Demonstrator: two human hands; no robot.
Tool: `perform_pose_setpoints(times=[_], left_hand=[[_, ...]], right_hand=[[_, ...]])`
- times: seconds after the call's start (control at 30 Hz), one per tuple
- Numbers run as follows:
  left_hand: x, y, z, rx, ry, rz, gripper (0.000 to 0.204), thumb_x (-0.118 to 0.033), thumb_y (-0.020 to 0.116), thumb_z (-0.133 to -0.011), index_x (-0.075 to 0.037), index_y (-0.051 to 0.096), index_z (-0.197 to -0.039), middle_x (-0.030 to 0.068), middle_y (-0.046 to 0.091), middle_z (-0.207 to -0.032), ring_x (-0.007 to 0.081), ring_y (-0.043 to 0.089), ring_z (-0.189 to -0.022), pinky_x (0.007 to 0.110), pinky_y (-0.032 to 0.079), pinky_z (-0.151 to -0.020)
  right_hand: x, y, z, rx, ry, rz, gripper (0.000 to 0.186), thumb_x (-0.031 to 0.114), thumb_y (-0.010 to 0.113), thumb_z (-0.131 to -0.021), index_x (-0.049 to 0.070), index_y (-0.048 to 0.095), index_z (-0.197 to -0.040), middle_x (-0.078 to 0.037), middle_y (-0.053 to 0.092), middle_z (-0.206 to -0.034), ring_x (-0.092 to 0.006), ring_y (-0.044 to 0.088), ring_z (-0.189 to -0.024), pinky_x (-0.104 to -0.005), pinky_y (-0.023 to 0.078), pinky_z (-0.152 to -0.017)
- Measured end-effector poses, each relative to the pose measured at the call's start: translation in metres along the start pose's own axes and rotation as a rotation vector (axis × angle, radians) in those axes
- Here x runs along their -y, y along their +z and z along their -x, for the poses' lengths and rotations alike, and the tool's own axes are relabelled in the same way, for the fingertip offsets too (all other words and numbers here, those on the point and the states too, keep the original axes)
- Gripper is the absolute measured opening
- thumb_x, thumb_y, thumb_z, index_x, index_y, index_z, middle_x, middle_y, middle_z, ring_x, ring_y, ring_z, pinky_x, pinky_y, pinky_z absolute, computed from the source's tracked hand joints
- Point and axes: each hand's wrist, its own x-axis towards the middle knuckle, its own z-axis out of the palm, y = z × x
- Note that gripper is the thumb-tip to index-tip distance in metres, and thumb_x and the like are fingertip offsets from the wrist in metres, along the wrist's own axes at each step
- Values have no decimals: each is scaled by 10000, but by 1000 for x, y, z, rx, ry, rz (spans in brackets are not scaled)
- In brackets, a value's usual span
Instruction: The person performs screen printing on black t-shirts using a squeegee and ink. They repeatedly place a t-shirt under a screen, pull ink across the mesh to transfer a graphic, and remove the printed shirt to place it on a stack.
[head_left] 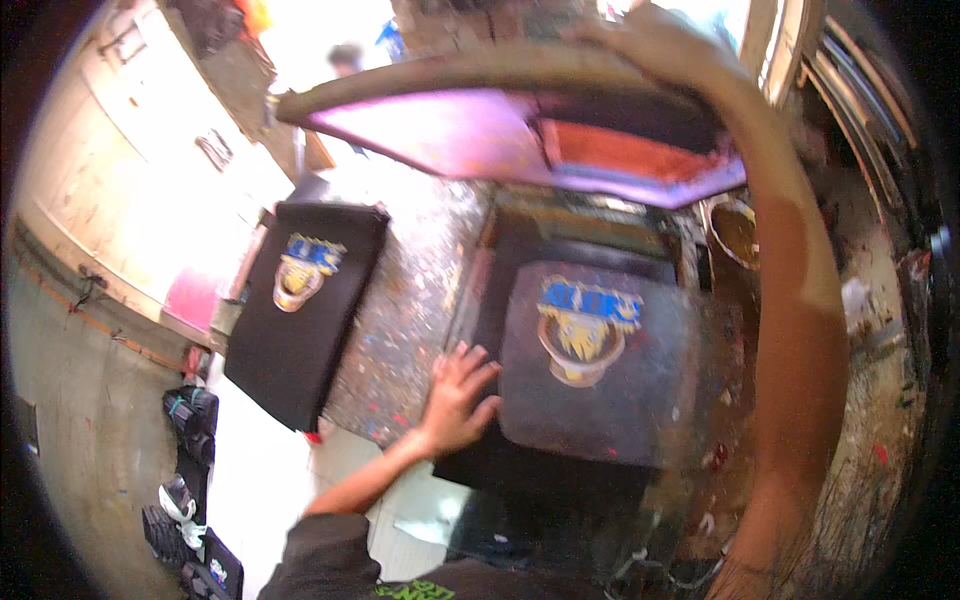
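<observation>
A wooden screen-printing frame (450,72) with pinkish-purple mesh is tilted up at the far side of the table. My right hand (650,45), somewhat blurred, grips its top edge, with the forearm reaching up along the right. Below the frame lies a black fabric piece (600,420), flat, printed with a blue-lettered and yellow design (585,330). My left hand (463,400) rests with fingers spread at the left edge of this fabric. A reddish-orange area (630,150) shows on the frame's mesh.
Another black fabric piece (300,350) with the same design lies to the left on the paint-spattered table (400,340). A round container (735,232) stands right of the printed fabric. Dark bundles (190,420) sit on the floor at lower left. Several boards (860,110) lean at the far right.
</observation>
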Motion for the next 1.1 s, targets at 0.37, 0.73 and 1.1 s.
perform_pose_setpoints(times=[0.37, 0.73, 1.1], left_hand=[[-100, -136, -113, -809, -58, -453, 859, -361, 801, -837, -270, 399, -1590, 164, 293, -1666, 436, 148, -1569, 759, 90, -1160], [8, -44, 28, 88, 50, -373, 491, -412, 847, -780, -42, 629, -1018, 119, 605, -1008, 296, 586, -1037, 433, 441, -937], [8, -36, 25, 14, 58, -293, 484, -442, 827, -779, -48, 618, -968, 111, 595, -989, 296, 570, -1004, 445, 415, -966]], right_hand=[[63, 31, 156, -99, 28, 216, 650, 678, 642, -876, 77, 713, -1113, -180, 723, -921, -366, 726, -919, -504, 527, -840], [35, 199, 325, 371, -80, -48, 229, 136, 702, -836, 116, 625, -1051, -133, 720, -830, -379, 723, -798, -520, 519, -840], [-37, 263, 221, -12, -162, 185, 116, 146, 634, -889, 73, 615, -977, -157, 721, -839, -335, 738, -812, -530, 557, -788]])
